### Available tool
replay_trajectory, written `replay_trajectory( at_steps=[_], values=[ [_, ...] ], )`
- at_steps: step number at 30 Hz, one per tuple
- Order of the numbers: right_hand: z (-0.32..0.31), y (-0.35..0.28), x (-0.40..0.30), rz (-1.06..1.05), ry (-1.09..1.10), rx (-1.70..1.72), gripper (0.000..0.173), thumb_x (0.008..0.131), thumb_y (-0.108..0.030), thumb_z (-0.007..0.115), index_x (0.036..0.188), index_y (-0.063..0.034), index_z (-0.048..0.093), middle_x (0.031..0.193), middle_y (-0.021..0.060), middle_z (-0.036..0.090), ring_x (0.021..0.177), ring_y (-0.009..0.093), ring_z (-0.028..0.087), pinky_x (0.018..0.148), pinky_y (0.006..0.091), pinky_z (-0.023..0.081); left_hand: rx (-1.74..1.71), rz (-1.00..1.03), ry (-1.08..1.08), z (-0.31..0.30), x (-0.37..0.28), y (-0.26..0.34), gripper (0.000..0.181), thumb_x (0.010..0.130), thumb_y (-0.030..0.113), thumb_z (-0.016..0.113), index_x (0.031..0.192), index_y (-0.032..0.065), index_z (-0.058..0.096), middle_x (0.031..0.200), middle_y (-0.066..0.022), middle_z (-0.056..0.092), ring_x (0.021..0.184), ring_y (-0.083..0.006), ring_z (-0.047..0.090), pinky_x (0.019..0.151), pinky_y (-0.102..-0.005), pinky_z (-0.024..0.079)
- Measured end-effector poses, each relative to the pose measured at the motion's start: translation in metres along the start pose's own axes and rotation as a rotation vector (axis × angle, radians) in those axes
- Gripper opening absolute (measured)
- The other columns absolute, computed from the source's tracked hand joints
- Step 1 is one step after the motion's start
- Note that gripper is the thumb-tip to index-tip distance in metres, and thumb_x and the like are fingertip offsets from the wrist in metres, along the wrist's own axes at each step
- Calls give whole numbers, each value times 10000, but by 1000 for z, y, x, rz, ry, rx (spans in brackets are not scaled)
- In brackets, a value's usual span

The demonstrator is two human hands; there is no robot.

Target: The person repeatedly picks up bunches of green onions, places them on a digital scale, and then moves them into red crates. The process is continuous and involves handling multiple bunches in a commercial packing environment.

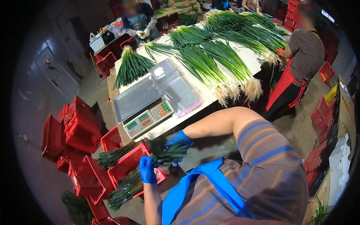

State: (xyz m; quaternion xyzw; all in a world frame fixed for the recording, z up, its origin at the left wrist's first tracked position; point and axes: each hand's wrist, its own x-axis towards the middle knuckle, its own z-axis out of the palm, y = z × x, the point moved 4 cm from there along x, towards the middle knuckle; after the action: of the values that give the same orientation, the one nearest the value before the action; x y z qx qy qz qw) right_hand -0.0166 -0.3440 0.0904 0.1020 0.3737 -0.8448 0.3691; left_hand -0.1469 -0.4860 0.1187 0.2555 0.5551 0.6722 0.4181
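My right hand (180, 140), in a blue glove, grips a dark green bunch of scallions (170, 154), blurred by motion, above a red plastic crate (128, 161). My left hand (148, 169), also blue-gloved, has curled fingers at the near left end of the bunch. Whether it grips the leaves is hidden. More scallion bunches lie across the crate, with one bunch of leaves (126, 189) hanging over its near side and another (116, 154) beyond. Just past my hands, a digital scale (137, 98) with a bare metal pan stands on the table corner.
Scallions with roots (208, 62) cover much of the pale table (247, 63). A trimmed bunch (132, 67) stands beside the scale. Red crates (81, 126) are stacked at left. A person in a red apron (301, 56) works at right; another person (139, 22) stands across the table.
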Motion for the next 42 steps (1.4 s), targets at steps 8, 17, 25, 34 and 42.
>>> replay_trajectory(
  at_steps=[8, 17, 25, 34, 42],
  values=[
    [7, -38, -26, -323, 919, -1517, 358, 700, -307, 660, 1014, -145, 603, 903, 117, 631, 821, 325, 593, 703, 385, 469, -159, -81, -9, -10, 14, -7, 69, 894, 76, 492, 827, 79, 506, 757, -35, 558, 582, -127, 520, 493, -253, 467],
    [108, -66, -94, -821, 913, -1448, 268, 722, -326, 639, 878, -111, 599, 817, 162, 595, 756, 365, 581, 653, 403, 476, 232, 189, -287, -16, 20, -20, 644, 711, 42, 661, 1283, 45, 366, 1201, -110, 496, 1026, -217, 519, 831, -337, 453],
    [121, -80, -104, -1118, 348, -805, 518, 821, -245, 642, 1273, -108, 429, 1028, 105, 592, 909, 174, 576, 799, 327, 468, -483, -240, -305, 99, 64, -26, 542, 759, 195, 630, 1242, 75, 416, 1193, -106, 506, 1024, -221, 521, 817, -359, 471],
    [50, -25, -191, -1026, 820, -586, 782, 828, -113, 616, 1433, -161, 122, 1028, 86, 590, 843, 98, 539, 788, 249, 440, -709, 284, 112, 34, 162, 92, 362, 852, 324, 509, 1115, 79, 556, 1131, -96, 576, 1026, -273, 541, 902, -427, 425],
    [-13, -49, -191, -1038, 1084, -463, 707, 837, -136, 609, 1408, -107, 193, 991, 126, 604, 793, 135, 589, 758, 265, 480, -880, 14, 124, 8, 342, 84, 592, 818, 550, 396, 1231, 137, 493, 1299, -141, 453, 1182, -381, 408, 983, -595, 284]
  ],
)
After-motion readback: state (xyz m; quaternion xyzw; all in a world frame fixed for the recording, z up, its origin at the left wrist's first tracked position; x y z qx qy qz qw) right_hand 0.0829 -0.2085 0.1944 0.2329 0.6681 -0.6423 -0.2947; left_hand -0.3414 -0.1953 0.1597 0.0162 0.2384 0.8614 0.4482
